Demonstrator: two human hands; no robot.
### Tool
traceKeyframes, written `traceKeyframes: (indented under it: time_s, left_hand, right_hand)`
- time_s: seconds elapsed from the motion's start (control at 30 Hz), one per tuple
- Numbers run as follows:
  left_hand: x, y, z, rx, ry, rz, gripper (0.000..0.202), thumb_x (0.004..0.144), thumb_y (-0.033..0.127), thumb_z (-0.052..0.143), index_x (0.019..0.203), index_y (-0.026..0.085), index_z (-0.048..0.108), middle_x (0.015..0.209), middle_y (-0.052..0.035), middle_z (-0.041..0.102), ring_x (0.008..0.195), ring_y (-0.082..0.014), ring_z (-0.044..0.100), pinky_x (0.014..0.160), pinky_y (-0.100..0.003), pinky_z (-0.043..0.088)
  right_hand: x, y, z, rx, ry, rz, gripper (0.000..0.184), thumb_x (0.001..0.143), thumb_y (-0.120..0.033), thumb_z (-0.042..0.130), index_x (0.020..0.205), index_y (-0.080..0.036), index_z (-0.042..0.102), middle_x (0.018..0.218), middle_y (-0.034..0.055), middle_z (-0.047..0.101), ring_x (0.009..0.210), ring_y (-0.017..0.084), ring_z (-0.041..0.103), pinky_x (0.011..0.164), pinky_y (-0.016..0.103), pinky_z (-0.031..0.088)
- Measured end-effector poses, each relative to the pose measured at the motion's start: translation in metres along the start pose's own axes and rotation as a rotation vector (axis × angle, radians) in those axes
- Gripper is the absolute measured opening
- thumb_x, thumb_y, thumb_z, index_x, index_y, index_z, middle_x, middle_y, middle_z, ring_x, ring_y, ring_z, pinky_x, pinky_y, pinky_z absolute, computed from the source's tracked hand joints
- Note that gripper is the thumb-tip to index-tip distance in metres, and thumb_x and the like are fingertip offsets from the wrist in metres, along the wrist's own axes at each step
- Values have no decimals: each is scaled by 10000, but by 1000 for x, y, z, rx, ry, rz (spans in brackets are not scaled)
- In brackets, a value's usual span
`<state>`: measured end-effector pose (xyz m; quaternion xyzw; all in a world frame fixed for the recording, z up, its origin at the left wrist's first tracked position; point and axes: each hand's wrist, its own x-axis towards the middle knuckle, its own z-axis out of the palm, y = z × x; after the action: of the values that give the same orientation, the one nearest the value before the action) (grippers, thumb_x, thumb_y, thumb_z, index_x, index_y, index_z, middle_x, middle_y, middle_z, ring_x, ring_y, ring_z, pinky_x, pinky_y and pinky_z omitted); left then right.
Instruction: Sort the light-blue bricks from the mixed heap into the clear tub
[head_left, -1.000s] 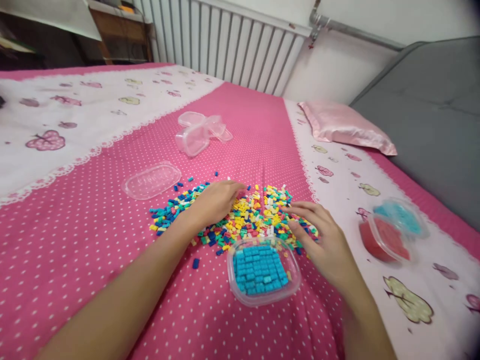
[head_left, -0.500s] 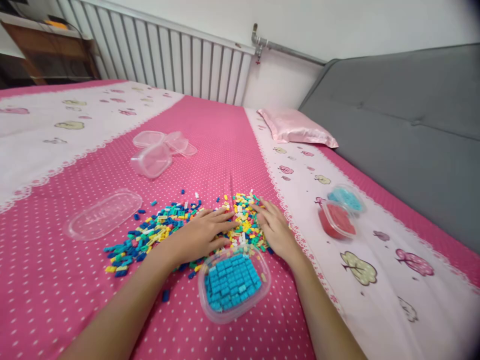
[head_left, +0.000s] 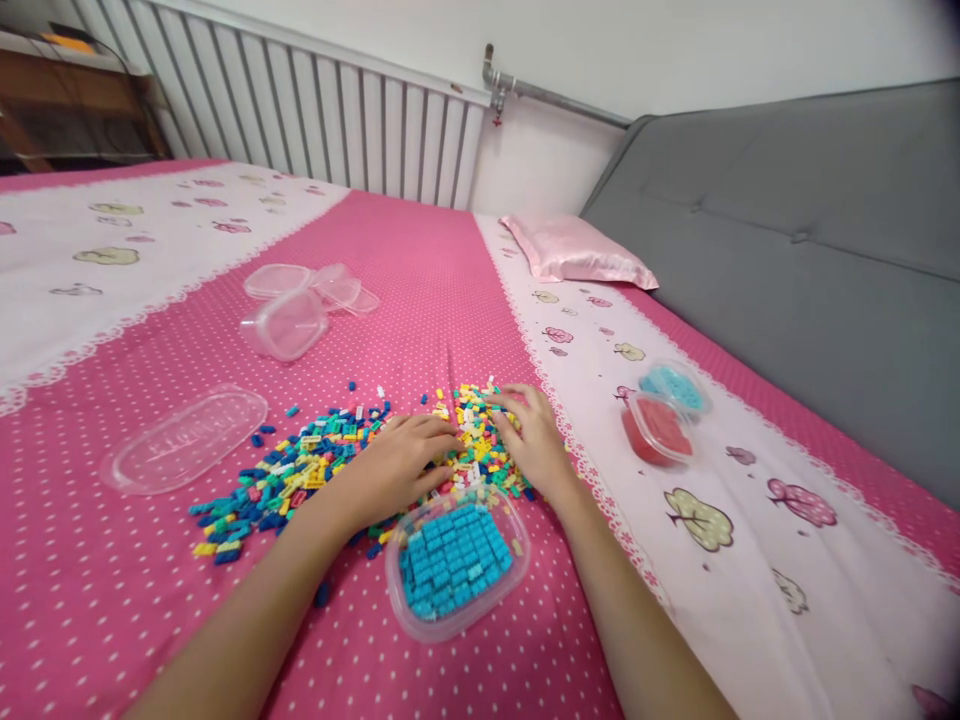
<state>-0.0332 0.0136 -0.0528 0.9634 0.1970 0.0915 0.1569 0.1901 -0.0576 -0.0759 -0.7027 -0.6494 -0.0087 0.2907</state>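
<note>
A loose pile of small toy building bricks (head_left: 300,465) in blue, green, yellow, white and red spreads over the pink dotted bedding. My left hand (head_left: 409,462) lies palm down over its middle, fingers stretched to the right and thumb apart. At the pile's right edge, my right hand (head_left: 534,438) rests with fingers apart and slightly bent among yellow, green and white bricks (head_left: 474,425). Neither hand visibly grips a brick, though the undersides of the fingers are hidden. Between my forearms sits a clear plastic tub (head_left: 517,575) holding blue bricks (head_left: 454,560) in neat rows.
A clear lid (head_left: 187,435) lies left of the pile. Empty clear containers (head_left: 289,320) and lids are farther back. On the right stand a tub of red pieces (head_left: 656,430) and a tub of light-blue pieces (head_left: 671,388). Behind are a pink pillow (head_left: 577,250) and a grey headboard (head_left: 795,190).
The view has shifted, so everything sits slightly further left. My right hand's fingers have bent and lifted a little over the bricks; my left hand stays nearly in place on the pile.
</note>
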Motion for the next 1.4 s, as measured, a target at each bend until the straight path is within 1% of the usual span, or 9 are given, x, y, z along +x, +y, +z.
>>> traceKeyframes:
  time_s: [0.07,0.13,0.3,0.6,0.77,0.87,0.97,1.2,1.4]
  left_hand:
    - [1,1,-1,-1,6,11,297,997,349,512,1251,252,633,1395,-42,598,1312,-228,521,1112,-424,333]
    - [1,1,-2,-3,12,12,296,1004,359,500,1247,252,631,1391,-42,598,1310,-221,521,1114,-415,329]
    - [2,2,-2,-6,7,13,285,1001,348,510,1240,250,629,1373,-42,607,1296,-221,528,1100,-412,324]
    - [3,4,0,30,-16,-1,310,1007,376,498,1274,264,609,1376,-44,600,1294,-229,527,1080,-422,318]
    - [3,3,0,12,-3,27,298,987,344,533,1250,245,631,1369,-51,609,1286,-226,546,1097,-410,325]
    - [3,3,0,5,3,33,292,988,331,528,1241,236,637,1355,-52,618,1263,-220,559,1091,-407,331]
    - [2,4,0,0,-5,33,281,997,339,514,1230,244,639,1351,-40,618,1270,-215,553,1093,-404,326]
    - [-1,4,-4,14,1,42,270,1011,350,490,1211,240,632,1360,-35,610,1284,-213,535,1104,-410,330]
    - [-3,8,-9,-30,87,20,328,1014,310,482,1319,260,594,1389,-34,607,1284,-219,545,1080,-404,375]
  right_hand:
    - [9,-5,2,-29,-11,-16,250,988,-311,538,1076,-270,768,1281,98,619,1244,272,499,1092,468,396]
    - [16,-6,5,-61,-32,-22,187,962,-301,595,1016,-252,767,1248,91,636,1228,279,508,1071,498,406]
    - [19,-1,10,-127,-77,-17,246,968,-343,611,1169,-208,661,1305,81,617,1214,246,566,1046,510,456]
    - [21,-1,10,-148,-121,-50,292,959,-364,629,1201,-203,647,1338,91,604,1219,253,575,1033,509,479]
    - [19,-2,10,-134,-125,-43,250,948,-350,641,1150,-205,670,1346,83,598,1274,266,526,1088,539,408]
    - [18,-4,10,-119,-107,-38,174,923,-328,667,1039,-206,709,1299,72,617,1280,279,498,1115,564,330]
    - [18,-7,7,-94,-84,-54,87,911,-290,675,932,-238,741,1252,70,641,1246,277,495,1124,543,266]
    - [16,-14,0,-42,-132,-146,112,897,-188,664,861,-271,729,955,16,755,1074,243,587,1103,535,192]
    - [14,-13,-1,-5,-174,-190,133,875,-131,633,870,-246,700,941,24,757,1067,253,603,1094,538,177]
